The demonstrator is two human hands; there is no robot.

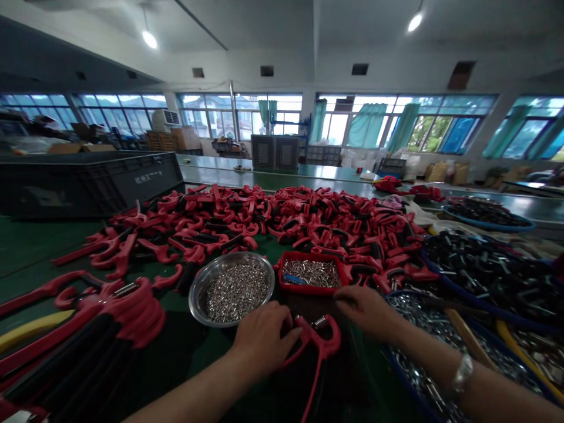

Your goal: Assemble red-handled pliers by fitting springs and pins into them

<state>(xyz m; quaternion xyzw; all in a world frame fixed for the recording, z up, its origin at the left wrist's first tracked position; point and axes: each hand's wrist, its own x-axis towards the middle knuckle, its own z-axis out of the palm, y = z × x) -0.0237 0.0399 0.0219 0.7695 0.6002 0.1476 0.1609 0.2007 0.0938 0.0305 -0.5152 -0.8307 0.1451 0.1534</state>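
My left hand (264, 341) grips the top of a red plastic-coated handle (324, 346) with a small metal spring (319, 322) at its head, its long arm hanging down over the bench edge. My right hand (363, 311) reaches in from the right, fingertips bunched just below a red tray (311, 289) of short metal pins. Anything pinched in those fingers is too small to tell. To the left of the tray stands a steel bowl (194, 299) full of similar pins. A large heap of red handles (264, 220) lies beyond both.
A blue basin of steel fasteners (418, 358) sits at the lower right, by my right arm. Stacked black-gripped red handles (88, 335) lie at the lower left. A black plastic crate (88, 182) stands at the far left, and long green benches run towards the windows.
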